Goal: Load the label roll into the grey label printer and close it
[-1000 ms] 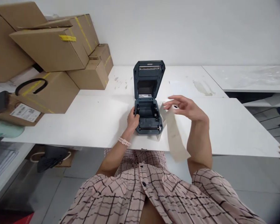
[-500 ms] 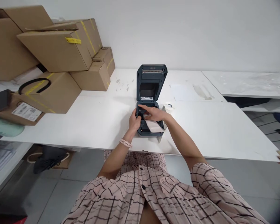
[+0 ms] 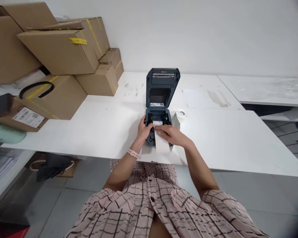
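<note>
left hand point(image 3: 144, 129) grips the printer point(image 3: 160, 130) on its left side, right hand point(image 3: 172, 135) lies flat on the strip point(image 3: 162, 146) running out front toward them

the labels on the printer point(image 3: 161, 96) and box point(image 3: 28, 117) are too small to read.

The right hand point(image 3: 172, 135) hides the printer point(image 3: 162, 84) front; the lid label point(image 3: 157, 104) is unreadable.
</note>
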`<state>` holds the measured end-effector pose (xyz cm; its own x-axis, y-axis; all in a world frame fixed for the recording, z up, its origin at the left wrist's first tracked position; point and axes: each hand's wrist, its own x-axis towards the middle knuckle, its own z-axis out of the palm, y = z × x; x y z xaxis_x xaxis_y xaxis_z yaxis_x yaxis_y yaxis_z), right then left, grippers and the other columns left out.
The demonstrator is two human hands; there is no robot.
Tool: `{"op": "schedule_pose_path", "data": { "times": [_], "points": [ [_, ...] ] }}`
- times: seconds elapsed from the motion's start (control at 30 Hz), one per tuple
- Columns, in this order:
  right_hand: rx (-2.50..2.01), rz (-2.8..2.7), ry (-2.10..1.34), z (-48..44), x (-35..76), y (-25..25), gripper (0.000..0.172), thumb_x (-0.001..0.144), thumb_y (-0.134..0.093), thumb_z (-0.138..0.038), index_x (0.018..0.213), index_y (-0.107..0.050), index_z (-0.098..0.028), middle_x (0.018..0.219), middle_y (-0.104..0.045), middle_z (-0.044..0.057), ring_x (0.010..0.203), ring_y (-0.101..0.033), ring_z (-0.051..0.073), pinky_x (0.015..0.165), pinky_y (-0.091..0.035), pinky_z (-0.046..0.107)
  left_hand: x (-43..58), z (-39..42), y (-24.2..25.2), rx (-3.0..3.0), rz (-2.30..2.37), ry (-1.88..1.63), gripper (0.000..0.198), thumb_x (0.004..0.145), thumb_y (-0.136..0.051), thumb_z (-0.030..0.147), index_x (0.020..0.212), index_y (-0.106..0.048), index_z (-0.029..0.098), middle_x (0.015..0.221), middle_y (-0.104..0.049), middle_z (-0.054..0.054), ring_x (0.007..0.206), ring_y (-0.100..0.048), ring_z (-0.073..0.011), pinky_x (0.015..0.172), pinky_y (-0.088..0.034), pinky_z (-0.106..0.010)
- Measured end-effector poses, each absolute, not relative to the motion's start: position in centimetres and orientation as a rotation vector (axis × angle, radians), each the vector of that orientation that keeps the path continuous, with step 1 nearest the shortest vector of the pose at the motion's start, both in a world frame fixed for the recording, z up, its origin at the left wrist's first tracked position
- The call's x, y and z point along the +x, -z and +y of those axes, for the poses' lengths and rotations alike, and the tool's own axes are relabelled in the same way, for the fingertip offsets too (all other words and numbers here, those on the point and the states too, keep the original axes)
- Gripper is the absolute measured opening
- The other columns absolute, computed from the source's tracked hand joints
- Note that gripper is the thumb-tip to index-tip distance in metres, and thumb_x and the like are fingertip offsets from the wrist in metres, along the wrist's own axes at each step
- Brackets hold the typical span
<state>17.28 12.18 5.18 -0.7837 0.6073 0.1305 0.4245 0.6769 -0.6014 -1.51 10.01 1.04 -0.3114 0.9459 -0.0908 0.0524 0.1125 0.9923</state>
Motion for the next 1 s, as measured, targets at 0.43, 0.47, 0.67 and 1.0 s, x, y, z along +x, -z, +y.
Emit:
{"op": "schedule_pose_path", "data": {
  "times": [0.43, 0.47, 0.67, 1.0],
  "points": [
    [-0.900, -2.179, -0.518, 5.8, 17.2, -0.7, 0.028, 0.105, -0.050, -0.032, 0.118, -0.074, -0.031, 0.136, -0.073, 0.006, 0.135, -0.064, 0.028, 0.116, -0.048, 0.061, -1.4, 9.8, -1.5, 0.958, 1.460, -1.310, 0.075, 0.083, -0.071, 0.027, 0.153, -0.045, 0.023, 0.156, -0.055, -0.013, 0.138, -0.057, -0.0292, 0.114, -0.048, -0.044],
    [-0.900, -2.178, -0.521, 5.7, 17.2, -0.8, 0.027, 0.105, -0.051, -0.032, 0.118, -0.074, -0.031, 0.136, -0.073, 0.006, 0.135, -0.064, 0.028, 0.115, -0.049, 0.061, -1.4, 9.8, -1.5, 0.956, 1.456, -1.310, 0.075, 0.082, -0.072, 0.027, 0.153, -0.045, 0.023, 0.156, -0.055, -0.013, 0.138, -0.058, -0.0292, 0.114, -0.048, -0.044],
    [-0.910, -2.144, -0.564, 4.9, 17.3, -1.1, 0.026, 0.105, -0.052, -0.036, 0.120, -0.072, -0.032, 0.133, -0.075, 0.007, 0.133, -0.066, 0.027, 0.114, -0.051, 0.058, -1.4, 9.6, -1.7, 0.958, 1.472, -1.296, 0.076, 0.083, -0.072, 0.028, 0.154, -0.045, 0.025, 0.158, -0.053, -0.012, 0.139, -0.056, -0.0295, 0.115, -0.047, -0.044],
    [-1.015, -2.360, -0.163, 3.4, 15.7, -0.7, 0.042, 0.107, -0.049, -0.043, 0.141, -0.060, -0.022, 0.153, -0.060, 0.012, 0.147, -0.052, 0.032, 0.120, -0.043, 0.058, -2.0, 10.3, -1.0, 1.108, 1.543, -1.244, 0.068, 0.082, -0.064, 0.021, 0.148, -0.053, 0.025, 0.142, -0.066, -0.010, 0.131, -0.061, -0.0311, 0.110, -0.049, -0.047]
  ]
}}
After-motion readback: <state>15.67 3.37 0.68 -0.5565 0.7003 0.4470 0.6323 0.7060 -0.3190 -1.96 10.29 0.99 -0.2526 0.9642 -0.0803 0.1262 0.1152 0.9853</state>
